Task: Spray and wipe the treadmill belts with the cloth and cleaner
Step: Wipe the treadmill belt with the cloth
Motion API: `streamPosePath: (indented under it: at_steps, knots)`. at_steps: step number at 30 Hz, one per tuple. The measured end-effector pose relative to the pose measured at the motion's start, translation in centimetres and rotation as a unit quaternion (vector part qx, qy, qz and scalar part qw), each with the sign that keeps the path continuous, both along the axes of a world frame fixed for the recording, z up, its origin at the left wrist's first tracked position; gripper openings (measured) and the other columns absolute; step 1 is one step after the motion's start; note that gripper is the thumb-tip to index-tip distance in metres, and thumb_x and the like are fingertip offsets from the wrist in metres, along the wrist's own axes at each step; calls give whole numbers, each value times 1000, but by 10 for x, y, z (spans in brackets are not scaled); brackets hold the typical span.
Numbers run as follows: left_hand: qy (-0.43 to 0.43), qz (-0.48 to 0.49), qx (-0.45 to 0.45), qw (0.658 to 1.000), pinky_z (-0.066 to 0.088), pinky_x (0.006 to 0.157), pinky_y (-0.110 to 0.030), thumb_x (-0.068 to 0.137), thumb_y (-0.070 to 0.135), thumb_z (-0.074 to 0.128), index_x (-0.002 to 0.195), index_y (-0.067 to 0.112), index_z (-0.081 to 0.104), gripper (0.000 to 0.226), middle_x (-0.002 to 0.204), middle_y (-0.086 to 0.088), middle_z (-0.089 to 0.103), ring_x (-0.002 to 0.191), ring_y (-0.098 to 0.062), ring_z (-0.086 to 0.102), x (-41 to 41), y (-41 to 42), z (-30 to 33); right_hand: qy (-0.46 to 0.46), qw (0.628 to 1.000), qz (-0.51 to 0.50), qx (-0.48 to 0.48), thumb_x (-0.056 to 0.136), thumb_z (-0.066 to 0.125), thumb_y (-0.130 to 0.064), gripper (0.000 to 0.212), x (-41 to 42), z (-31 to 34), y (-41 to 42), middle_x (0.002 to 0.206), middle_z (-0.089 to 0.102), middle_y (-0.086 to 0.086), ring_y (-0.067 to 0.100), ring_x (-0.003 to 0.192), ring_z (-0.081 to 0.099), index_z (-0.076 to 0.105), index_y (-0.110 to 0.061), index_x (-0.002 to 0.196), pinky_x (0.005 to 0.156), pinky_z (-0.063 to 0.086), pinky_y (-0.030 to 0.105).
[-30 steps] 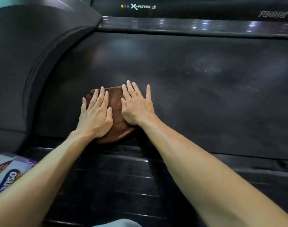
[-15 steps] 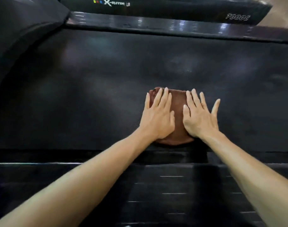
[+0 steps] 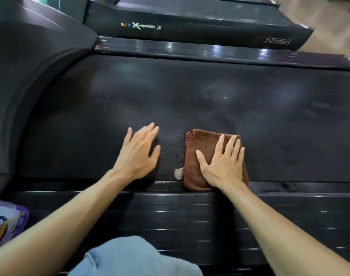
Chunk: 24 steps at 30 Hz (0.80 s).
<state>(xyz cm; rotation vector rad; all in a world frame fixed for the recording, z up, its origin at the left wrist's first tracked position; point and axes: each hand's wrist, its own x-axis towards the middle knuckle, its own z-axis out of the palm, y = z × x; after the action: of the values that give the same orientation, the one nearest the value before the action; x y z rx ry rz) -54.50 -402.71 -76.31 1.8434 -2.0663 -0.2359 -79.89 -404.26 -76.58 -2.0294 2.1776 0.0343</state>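
A folded brown cloth (image 3: pixel 200 148) lies at the near edge of the black treadmill belt (image 3: pixel 190 100). My right hand (image 3: pixel 222 163) presses flat on the cloth with straight fingers. My left hand (image 3: pixel 139 152) is off the cloth, to its left, fingers straight, flat over the bare belt. A small white scrap (image 3: pixel 178 173) sits at the cloth's lower left corner. The belt shows damp, smeared patches (image 3: pixel 219 92) beyond the cloth. No spray bottle is in view.
A ribbed black side rail (image 3: pixel 180 212) runs along the near side, a glossy rail (image 3: pixel 210 50) along the far side. The motor cover (image 3: pixel 30 76) curves up at left. A purple and white packet (image 3: pixel 5 222) lies at bottom left. My blue-clad knee (image 3: pixel 130 257) is at the bottom.
Both hands pressed the cloth and slid it rightward along the belt. Now my left hand has come off the cloth and sits to its left; the right hand alone stays on it.
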Motion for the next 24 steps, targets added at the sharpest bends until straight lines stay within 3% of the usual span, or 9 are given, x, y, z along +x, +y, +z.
streamPosePath:
  at_steps: [5, 8, 11, 17, 20, 24]
  knots:
    - [-81, 69, 76, 991, -5, 127, -51, 97, 64, 17, 164, 28, 11, 77, 172, 4, 0, 158, -16, -5, 41, 9, -11, 12, 999, 1, -30, 96, 13, -77, 99, 1, -1, 1, 169, -15, 25, 36, 158, -16, -8, -8, 164, 128, -9, 49]
    - [-108, 75, 90, 987, -6, 127, -50, 88, 70, 0, 164, 33, 1, 85, 171, 7, -10, 157, -13, -12, 45, 14, -16, 22, 999, -2, -29, 95, 11, -76, 99, 2, 0, -2, 169, -13, 26, 37, 158, -14, -8, -8, 164, 128, -7, 50]
    - [-123, 81, 93, 985, -4, 127, -49, 87, 70, -4, 163, 35, -1, 84, 171, 9, -12, 156, -11, -13, 43, 14, -18, 29, 999, -4, -20, 95, 10, -77, 98, 2, -1, -2, 169, -13, 26, 38, 158, -13, -9, -8, 163, 128, -7, 51]
    - [-131, 87, 97, 983, -3, 127, -48, 86, 71, -3, 163, 37, -1, 84, 171, 9, -11, 156, -11, -13, 42, 15, -12, 28, 999, 18, 14, 96, 10, -77, 98, 2, 4, -24, 167, -19, 26, 39, 156, -18, -14, -9, 163, 127, -9, 51]
    - [-106, 87, 92, 986, 1, 127, -45, 83, 73, 7, 162, 39, 13, 87, 171, 9, 4, 158, -14, 0, 43, 10, -6, 16, 999, 25, 13, 99, 12, -74, 95, 2, 7, -53, 167, -20, 26, 38, 156, -20, -12, -9, 163, 127, -10, 52]
    - [-59, 112, 34, 991, 10, 125, -44, 85, 69, 31, 158, 31, 31, 82, 168, 3, 23, 153, -18, 20, 72, -15, -3, 12, 1000, -7, 8, 103, 20, -68, 90, 18, 11, -96, 169, 2, 23, 38, 157, 2, -2, -5, 164, 127, -4, 55]
